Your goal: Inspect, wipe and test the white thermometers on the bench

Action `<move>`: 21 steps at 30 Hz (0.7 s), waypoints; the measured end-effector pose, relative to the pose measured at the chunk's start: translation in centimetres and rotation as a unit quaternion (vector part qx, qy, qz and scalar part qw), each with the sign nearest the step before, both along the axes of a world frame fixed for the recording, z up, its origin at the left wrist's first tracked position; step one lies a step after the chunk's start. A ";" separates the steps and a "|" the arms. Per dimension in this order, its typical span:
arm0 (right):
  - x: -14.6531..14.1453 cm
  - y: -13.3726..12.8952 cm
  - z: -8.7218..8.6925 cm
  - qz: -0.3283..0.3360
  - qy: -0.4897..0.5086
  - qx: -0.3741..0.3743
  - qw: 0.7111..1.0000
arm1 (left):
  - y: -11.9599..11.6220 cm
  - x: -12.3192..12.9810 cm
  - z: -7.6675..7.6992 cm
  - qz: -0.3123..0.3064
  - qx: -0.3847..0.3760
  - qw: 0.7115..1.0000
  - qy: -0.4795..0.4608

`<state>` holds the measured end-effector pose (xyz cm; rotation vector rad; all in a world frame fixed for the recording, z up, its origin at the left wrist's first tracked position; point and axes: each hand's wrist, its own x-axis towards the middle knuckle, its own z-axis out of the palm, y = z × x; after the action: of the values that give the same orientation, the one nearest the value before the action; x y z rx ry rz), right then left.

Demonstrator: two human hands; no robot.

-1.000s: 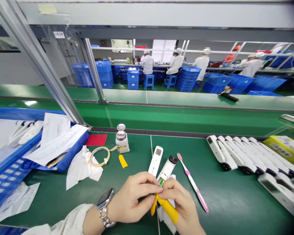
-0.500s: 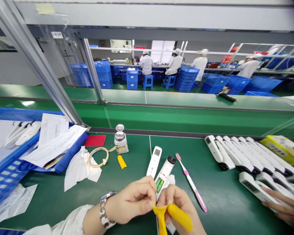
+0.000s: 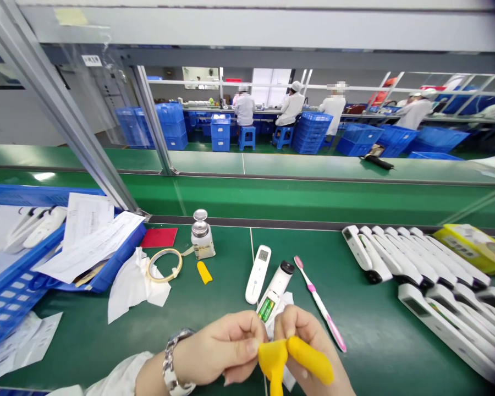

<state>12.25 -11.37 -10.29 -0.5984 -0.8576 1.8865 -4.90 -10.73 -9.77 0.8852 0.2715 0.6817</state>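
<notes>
My left hand [image 3: 226, 344], with a metal-band watch on its wrist, is closed on the rim of a yellow finger cot [image 3: 273, 360]. My right hand [image 3: 299, 330] pinches the other side of that rim, so the cot is stretched between my fingers and its tip hangs down. Another yellow finger cot [image 3: 310, 360] covers what looks like a finger of my right hand. Just beyond my hands lies a white thermometer with green batteries [image 3: 267, 309] showing in its open compartment. A second white thermometer [image 3: 258, 275] with a small display is beside it, touching neither hand.
A pink-and-white toothbrush [image 3: 319, 302] lies to the right. Rows of white thermometers [image 3: 400, 258] and a yellow box [image 3: 470, 247] stand farther right. At left are a pump bottle [image 3: 202, 236], tape roll [image 3: 164, 265], loose yellow finger cot [image 3: 204, 272] and blue bin [image 3: 111, 269].
The rim of the finger cot is pulled wider between my hands, which have shifted slightly. Another hand at the right edge has left the view. The camera view has moved a little.
</notes>
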 end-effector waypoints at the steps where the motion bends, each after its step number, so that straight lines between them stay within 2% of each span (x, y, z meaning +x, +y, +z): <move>1: -0.2 0.0 0.3 0.000 0.009 -0.007 1.000 | 0.1 0.0 0.4 -0.003 0.010 1.000 0.024; 4: -0.5 0.0 0.9 0.001 0.012 -0.023 1.000 | 0.3 0.0 1.7 0.016 0.039 0.995 0.095; 7: -0.1 0.1 1.3 0.003 -0.014 -0.032 0.999 | 0.4 0.0 2.8 0.082 0.067 0.983 0.152; 9: 0.4 0.1 1.5 0.029 -0.050 -0.039 0.998 | 0.4 0.0 3.1 0.107 0.057 0.980 0.158; 12: 1.5 0.1 1.5 0.104 -0.126 -0.040 0.986 | 0.2 -0.1 3.3 0.092 0.023 0.984 0.152; 14: 2.2 -0.2 1.3 0.130 -0.170 -0.033 0.976 | 0.1 -0.1 3.4 0.079 0.023 0.984 0.160; 17: 3.0 -0.9 -0.2 0.145 -0.189 -0.033 0.971 | 0.0 0.0 3.7 0.084 0.043 0.981 0.171; 21: 3.1 -2.0 -4.0 0.162 -0.117 -0.071 0.977 | 0.1 -0.1 4.1 0.076 0.046 0.980 0.180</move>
<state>15.32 -13.33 -14.26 -0.8207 -1.0264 2.2162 -4.97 -10.68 -5.67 1.0849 0.6406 0.6765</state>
